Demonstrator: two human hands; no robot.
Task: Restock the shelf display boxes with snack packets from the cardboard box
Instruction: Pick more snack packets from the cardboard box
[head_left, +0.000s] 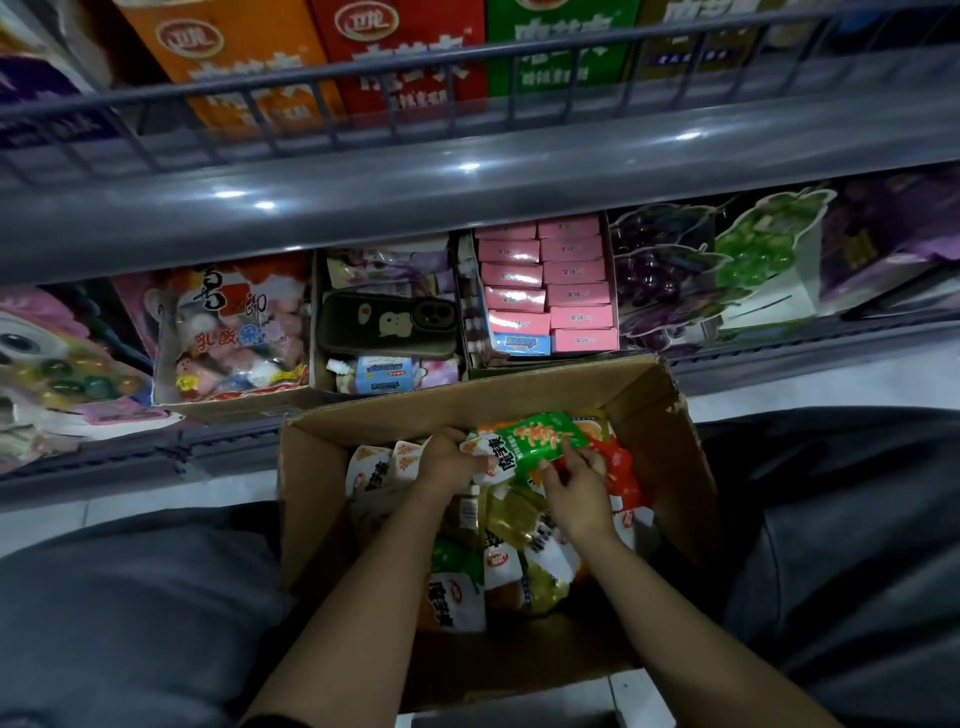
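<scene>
From the head camera, an open brown cardboard box (649, 410) sat on the floor between the person's knees, just in front of the lower shelf. It held a loose heap of snack packets (498, 561) in white, orange, yellow, green and red, several bearing a small red oval logo and bold dark Chinese characters (too blurred to read with certainty). Both hands were inside the box, at its far end. The left hand (447, 460) had its fingers curled round the white end of a green-and-white snack packet (535, 444), and the right hand (574, 486) pinched the same packet's near edge from below, so the packet was held between the two hands just above the heap.

On the lower shelf beyond the box stood a cardboard display tray (169, 358) of mixed sweets with large black and red Chinese writing on its front bag. Beside it, a dark-cased smartphone (387, 325) lay across a tray of small pouches. Next came a tray of pink cartons (569, 293), stacked in two columns, each with a small label I could not make out.

On the upper shelf, behind a grey wire rail (311, 88), stood an orange display box (223, 57), a red display box (395, 52) and a green display box (561, 47), the first two showing the oval logo.
</scene>
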